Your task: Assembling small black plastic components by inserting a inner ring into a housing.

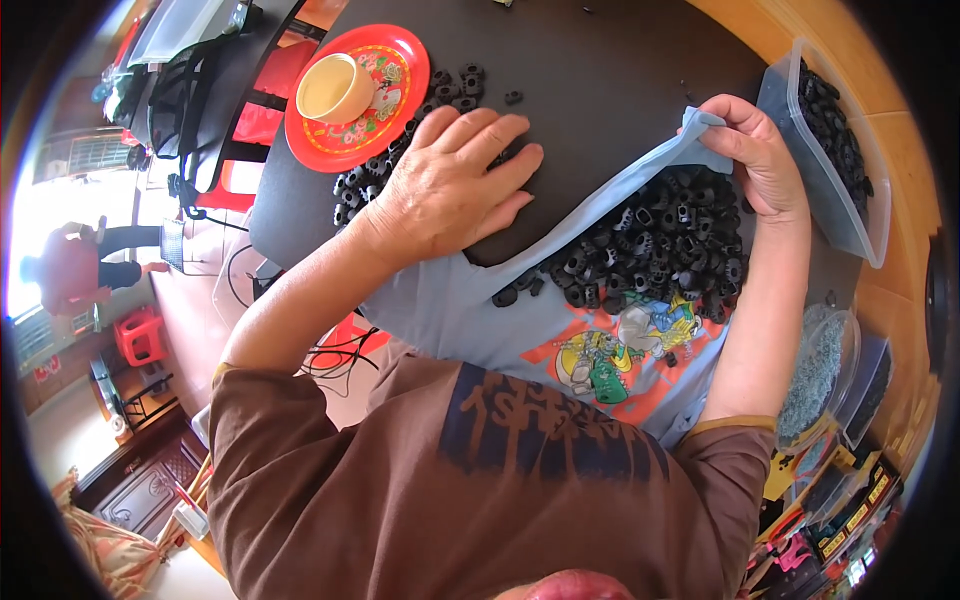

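My right hand (755, 155) pinches the raised edge of a light blue cloth (440, 305) with a cartoon print. The cloth stretches across my lap and the table's near edge. A heap of small black plastic parts (655, 235) lies on it, left of my right forearm. My left hand (450, 185) is palm down over the dark table (580, 70), its fingers apart and holding nothing I can see. Beside and partly under it are more black plastic parts (465, 85); what lies beneath the palm is hidden.
A red patterned plate (385, 130) with a cream bowl (335, 88) stands at the far left of the table. At the right edge is a clear plastic bin (835, 170) of black parts. Nearer, a tub holds bluish bits (812, 370). A person (75, 265) is off to the left.
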Tool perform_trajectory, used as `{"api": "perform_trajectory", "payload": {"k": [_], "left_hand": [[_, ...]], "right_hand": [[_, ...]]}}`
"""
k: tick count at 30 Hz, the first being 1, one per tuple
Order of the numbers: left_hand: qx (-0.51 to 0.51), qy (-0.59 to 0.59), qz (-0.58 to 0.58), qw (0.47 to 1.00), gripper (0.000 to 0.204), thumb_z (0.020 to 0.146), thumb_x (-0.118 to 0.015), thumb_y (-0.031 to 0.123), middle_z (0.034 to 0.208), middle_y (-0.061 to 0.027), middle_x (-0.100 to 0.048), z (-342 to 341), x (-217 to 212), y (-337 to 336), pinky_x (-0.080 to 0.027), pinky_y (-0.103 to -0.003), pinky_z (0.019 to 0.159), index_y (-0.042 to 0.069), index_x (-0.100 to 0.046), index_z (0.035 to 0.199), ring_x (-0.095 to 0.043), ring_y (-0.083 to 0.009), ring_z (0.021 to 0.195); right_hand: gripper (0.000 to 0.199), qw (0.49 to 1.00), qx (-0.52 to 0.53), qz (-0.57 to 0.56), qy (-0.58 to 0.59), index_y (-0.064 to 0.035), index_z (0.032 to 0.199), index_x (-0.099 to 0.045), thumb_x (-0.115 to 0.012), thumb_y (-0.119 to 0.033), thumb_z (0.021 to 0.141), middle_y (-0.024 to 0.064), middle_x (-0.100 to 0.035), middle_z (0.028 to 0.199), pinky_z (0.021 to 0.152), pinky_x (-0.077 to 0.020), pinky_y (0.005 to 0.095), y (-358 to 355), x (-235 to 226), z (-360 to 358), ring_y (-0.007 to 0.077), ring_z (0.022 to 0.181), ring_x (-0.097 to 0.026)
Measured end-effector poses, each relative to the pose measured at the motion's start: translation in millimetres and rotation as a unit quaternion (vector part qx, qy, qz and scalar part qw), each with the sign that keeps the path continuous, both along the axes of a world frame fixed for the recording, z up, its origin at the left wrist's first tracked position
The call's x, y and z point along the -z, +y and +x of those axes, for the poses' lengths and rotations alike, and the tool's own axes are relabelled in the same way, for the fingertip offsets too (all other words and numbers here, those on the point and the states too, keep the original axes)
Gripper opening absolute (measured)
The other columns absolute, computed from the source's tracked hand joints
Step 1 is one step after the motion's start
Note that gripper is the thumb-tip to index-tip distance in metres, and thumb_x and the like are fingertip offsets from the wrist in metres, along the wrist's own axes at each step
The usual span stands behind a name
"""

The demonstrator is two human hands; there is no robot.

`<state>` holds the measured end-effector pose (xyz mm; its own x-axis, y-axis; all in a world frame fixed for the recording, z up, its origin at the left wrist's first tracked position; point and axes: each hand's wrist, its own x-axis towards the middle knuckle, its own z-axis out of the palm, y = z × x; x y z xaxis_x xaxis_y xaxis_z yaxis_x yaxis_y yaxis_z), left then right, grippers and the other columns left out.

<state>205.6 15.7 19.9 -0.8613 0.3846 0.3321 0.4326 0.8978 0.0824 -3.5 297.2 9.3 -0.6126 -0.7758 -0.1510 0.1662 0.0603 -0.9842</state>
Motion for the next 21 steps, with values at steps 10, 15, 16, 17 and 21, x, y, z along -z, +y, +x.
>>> {"api": "perform_trajectory", "payload": {"k": [10, 15, 16, 17, 21], "left_hand": [[-0.071, -0.063, -0.007, 0.995, 0.057, 0.081, -0.069, 0.038, 0.140, -0.0138, -0.047, -13.4, -0.1, 0.7, -0.033, -0.052, 0.106, 0.011, -0.057, 0.131, -0.045, -0.0339, 0.128], [-0.048, -0.027, -0.005, 0.998, 0.049, 0.080, -0.070, 0.038, 0.119, -0.0099, -0.055, -11.6, 2.5, 2.9, -0.044, -0.046, 0.088, 0.010, -0.061, 0.119, -0.055, -0.0275, 0.106], [-0.044, -0.029, -0.003, 0.999, 0.046, 0.080, -0.070, 0.036, 0.115, -0.0091, -0.056, -12.4, 3.6, 4.1, -0.045, -0.044, 0.085, 0.010, -0.062, 0.116, -0.055, -0.0263, 0.103], [-0.040, -0.037, -0.008, 0.998, 0.043, 0.079, -0.070, 0.034, 0.111, -0.0082, -0.056, -13.3, 4.5, 4.8, -0.046, -0.042, 0.081, 0.010, -0.062, 0.114, -0.055, -0.0252, 0.100], [-0.037, -0.031, 0.018, 0.999, 0.026, 0.080, -0.068, 0.026, 0.096, -0.0073, -0.053, -17.9, 6.7, 6.7, -0.051, -0.038, 0.065, 0.010, -0.061, 0.099, -0.058, -0.0239, 0.088]], "right_hand": [[0.019, 1.000, 0.002, -0.002, -0.001, -0.0072, 0.098, -0.069, -0.075, -0.014, 0.082, -0.0021, -0.069, 0.089, 0.084, -0.0435, 0.0219, -0.7, -1.1, 0.8, 0.0060, 0.085, -0.059], [0.020, 1.000, 0.003, 0.002, 0.006, -0.0071, 0.099, -0.069, -0.075, -0.015, 0.081, -0.0025, -0.068, 0.089, 0.083, -0.0427, 0.0212, -0.6, 0.6, -0.2, 0.0056, 0.085, -0.057], [0.020, 1.000, 0.004, 0.003, 0.006, -0.0070, 0.099, -0.069, -0.075, -0.015, 0.081, -0.0025, -0.068, 0.088, 0.083, -0.0425, 0.0211, -0.6, 0.9, -0.1, 0.0055, 0.084, -0.057], [0.020, 1.000, 0.005, 0.003, 0.005, -0.0069, 0.099, -0.069, -0.075, -0.015, 0.081, -0.0026, -0.068, 0.088, 0.083, -0.0423, 0.0209, -0.5, 1.0, 0.0, 0.0055, 0.084, -0.057], [0.019, 1.000, 0.002, -0.004, -0.004, -0.0067, 0.099, -0.069, -0.074, -0.014, 0.082, -0.0023, -0.068, 0.089, 0.084, -0.0433, 0.0216, -1.2, 0.1, 1.0, 0.0056, 0.085, -0.058]]}}
